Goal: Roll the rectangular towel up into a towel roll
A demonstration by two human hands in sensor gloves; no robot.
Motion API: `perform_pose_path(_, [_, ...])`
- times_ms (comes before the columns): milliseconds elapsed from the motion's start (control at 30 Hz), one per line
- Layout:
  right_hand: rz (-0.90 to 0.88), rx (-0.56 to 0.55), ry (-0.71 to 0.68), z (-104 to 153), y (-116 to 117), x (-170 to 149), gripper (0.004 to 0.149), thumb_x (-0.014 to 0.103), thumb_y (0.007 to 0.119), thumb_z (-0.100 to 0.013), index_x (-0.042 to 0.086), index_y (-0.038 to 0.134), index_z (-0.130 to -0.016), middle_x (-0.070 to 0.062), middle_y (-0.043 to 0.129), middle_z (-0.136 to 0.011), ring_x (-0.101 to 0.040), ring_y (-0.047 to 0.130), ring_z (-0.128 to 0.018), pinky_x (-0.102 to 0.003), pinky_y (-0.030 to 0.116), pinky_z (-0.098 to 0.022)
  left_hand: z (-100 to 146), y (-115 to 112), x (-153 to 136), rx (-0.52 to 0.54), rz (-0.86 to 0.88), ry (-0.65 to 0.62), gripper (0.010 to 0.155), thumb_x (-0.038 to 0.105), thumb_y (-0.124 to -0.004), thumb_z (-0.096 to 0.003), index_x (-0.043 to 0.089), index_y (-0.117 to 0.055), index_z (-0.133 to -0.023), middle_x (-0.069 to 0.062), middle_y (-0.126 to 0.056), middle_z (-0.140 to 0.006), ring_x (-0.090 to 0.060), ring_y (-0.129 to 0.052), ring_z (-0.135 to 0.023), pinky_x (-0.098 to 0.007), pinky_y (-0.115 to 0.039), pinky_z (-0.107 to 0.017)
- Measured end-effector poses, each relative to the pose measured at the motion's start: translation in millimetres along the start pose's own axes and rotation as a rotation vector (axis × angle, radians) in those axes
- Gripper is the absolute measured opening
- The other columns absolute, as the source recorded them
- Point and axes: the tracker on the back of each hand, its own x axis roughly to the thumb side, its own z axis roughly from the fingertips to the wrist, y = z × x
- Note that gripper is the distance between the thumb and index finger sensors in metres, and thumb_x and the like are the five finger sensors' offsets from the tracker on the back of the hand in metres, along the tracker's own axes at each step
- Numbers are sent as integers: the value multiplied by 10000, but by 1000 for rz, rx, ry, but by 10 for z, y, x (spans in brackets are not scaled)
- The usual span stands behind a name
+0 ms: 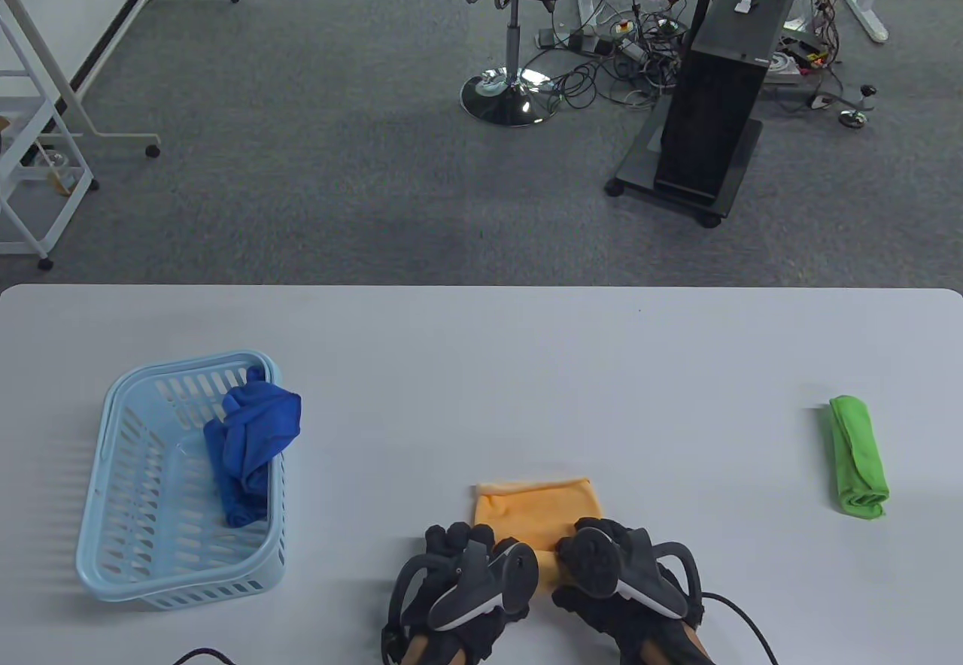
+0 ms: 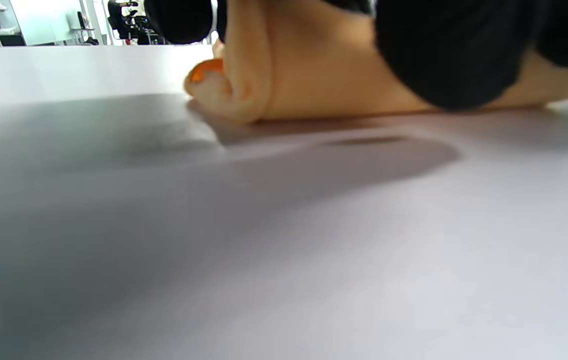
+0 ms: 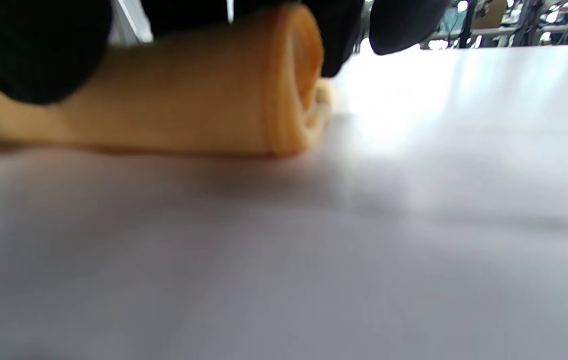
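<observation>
An orange towel (image 1: 538, 503) lies near the table's front edge. Its near part is wound into a roll and its far part still lies flat. My left hand (image 1: 454, 541) curls over the left half of the roll, and my right hand (image 1: 602, 533) curls over the right half. In the left wrist view, black gloved fingers (image 2: 444, 55) drape over the roll (image 2: 314, 75). The right wrist view shows the roll's open spiral end (image 3: 304, 75) resting on the table, with gloved fingers (image 3: 29, 50) on top of it.
A light blue basket (image 1: 113, 484) stands at the left with a crumpled blue towel (image 1: 252, 443) in it. A green rolled towel (image 1: 858, 458) lies at the far right. The white table (image 1: 527, 379) stretches beyond the orange towel.
</observation>
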Motion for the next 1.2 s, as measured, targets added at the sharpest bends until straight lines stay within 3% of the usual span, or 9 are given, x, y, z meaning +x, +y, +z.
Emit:
perform_pose_path(167, [-18,-30,2,-16,39,13,687,439,755,-279,181,693,-912,-94,571,-978,-341,631,-932,-586,542,-684,-19,2,-2,-4,45,1,685,434,-769,-400,241,-563,-1024,-133,-610,-1041,-426,-565,-965,-666,-422,-697])
perform_pose_path(367, [-28,1,-10,9,15,-12,620,452,661,-303,197,764,-858,-74,622,-938,-332,647,-922,-584,547,-680,25,44,-90,-37,149,19,628,452,-726,-391,292,-680,-996,-82,-717,-1001,-416,-582,-961,-666,-409,-703])
perform_pose_path(533, [-71,-8,-22,14,-13,-24,577,479,611,-299,194,888,-718,-36,675,-880,-311,670,-904,-577,548,-680,46,45,-177,-48,221,12,607,479,-652,-373,259,-839,-906,-84,-781,-887,-412,-580,-921,-669,-381,-697])
perform_pose_path(667, [-64,-36,-9,29,-32,-14,598,470,671,-299,221,830,-819,-66,612,-940,-335,626,-924,-583,527,-685,26,25,-191,-49,239,23,606,486,-606,-386,235,-882,-863,-99,-729,-859,-432,-538,-887,-681,-334,-689])
perform_pose_path(733, [-110,-31,-22,34,-60,-13,709,456,745,-287,219,550,-926,-77,495,-967,-321,566,-946,-559,531,-694,24,6,-164,-38,199,34,615,494,-622,-389,277,-716,-957,-98,-611,-925,-434,-473,-901,-685,-291,-690])
perform_pose_path(833, [-257,-13,-71,22,-38,-29,587,362,806,-290,255,596,-827,-60,463,-954,-326,519,-951,-565,487,-703,60,45,-145,-17,152,46,630,515,-663,-383,428,-402,-950,-68,-435,-963,-437,-400,-910,-687,-252,-687])
perform_pose_path(967, [-205,-87,-76,42,-44,-10,475,344,796,-284,251,759,-748,-46,571,-921,-315,609,-922,-565,533,-686,87,55,-72,31,99,25,462,467,-681,-389,400,-676,-846,-65,-510,-935,-423,-459,-891,-678,-296,-685])
perform_pose_path(1100, [-122,-107,-105,66,-37,-17,588,477,784,-230,277,782,-783,-56,580,-950,-313,643,-919,-574,547,-684,114,85,-63,-23,106,18,530,475,-681,-392,376,-718,-912,-79,-544,-976,-432,-484,-908,-679,-327,-690])
perform_pose_path(1200, [-119,-30,-100,50,-9,-37,721,522,817,-204,264,710,-869,-85,522,-986,-344,588,-945,-596,517,-690,132,31,-119,-92,142,8,751,598,-758,-322,365,-591,-1016,-116,-465,-1046,-457,-425,-937,-687,-298,-695])
